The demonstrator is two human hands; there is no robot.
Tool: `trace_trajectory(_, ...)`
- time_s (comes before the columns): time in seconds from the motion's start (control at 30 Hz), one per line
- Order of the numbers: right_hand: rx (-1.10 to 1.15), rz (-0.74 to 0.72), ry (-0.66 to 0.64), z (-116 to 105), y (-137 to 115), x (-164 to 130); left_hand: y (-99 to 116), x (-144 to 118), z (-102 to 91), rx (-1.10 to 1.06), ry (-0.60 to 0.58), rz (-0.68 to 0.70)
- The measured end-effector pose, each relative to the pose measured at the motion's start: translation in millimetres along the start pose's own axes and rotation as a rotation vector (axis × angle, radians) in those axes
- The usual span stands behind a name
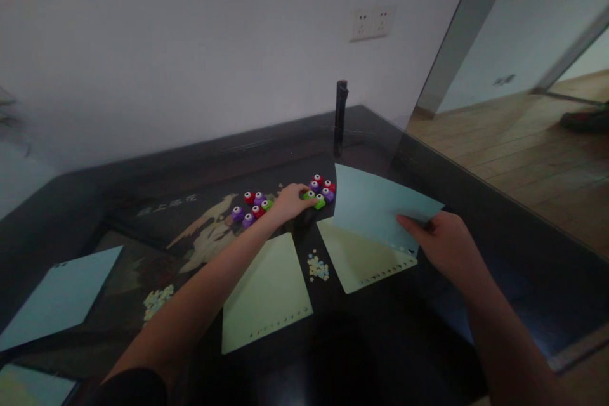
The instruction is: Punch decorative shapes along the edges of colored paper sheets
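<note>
My left hand (291, 202) reaches across the dark table to a cluster of small toys with single round eyes. Its fingers close around a green one-eyed toy (309, 195) at the cluster's near left side. Beside it are another green toy (320, 202), a purple one (328, 194) and a red one (318, 179). My right hand (445, 244) pinches the right edge of a light blue sheet of paper (380, 203). That sheet is raised at a tilt and partly covers a pale yellow-green sheet (352, 266) with holes along its near edge.
Another yellow-green sheet (269, 295) lies under my left forearm's side. Small pale star-like pieces (318, 268) sit between the sheets, with another pile (157, 299) at left. More eyed toys (257, 211), a blue sheet (61, 295) and an upright black cylinder (340, 104) are on the table.
</note>
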State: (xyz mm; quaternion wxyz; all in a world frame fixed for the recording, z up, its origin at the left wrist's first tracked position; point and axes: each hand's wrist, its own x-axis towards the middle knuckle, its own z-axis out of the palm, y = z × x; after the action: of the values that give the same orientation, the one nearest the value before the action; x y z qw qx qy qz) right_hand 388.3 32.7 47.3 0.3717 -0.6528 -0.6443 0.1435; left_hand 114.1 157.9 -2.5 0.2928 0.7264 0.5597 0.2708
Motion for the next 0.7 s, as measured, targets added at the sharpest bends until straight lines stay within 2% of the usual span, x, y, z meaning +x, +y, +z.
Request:
trace_trajectory(0.23,-0.019,-0.013,0.012,1.7,3.6,1.0,-3.6,2.1,4.7,0.143,-0.048,0.037)
trace_trajectory(0.7,0.234,0.079,-0.007,9.0,11.6,2.7,1.7,0.8,12.4,0.195,0.016,0.051)
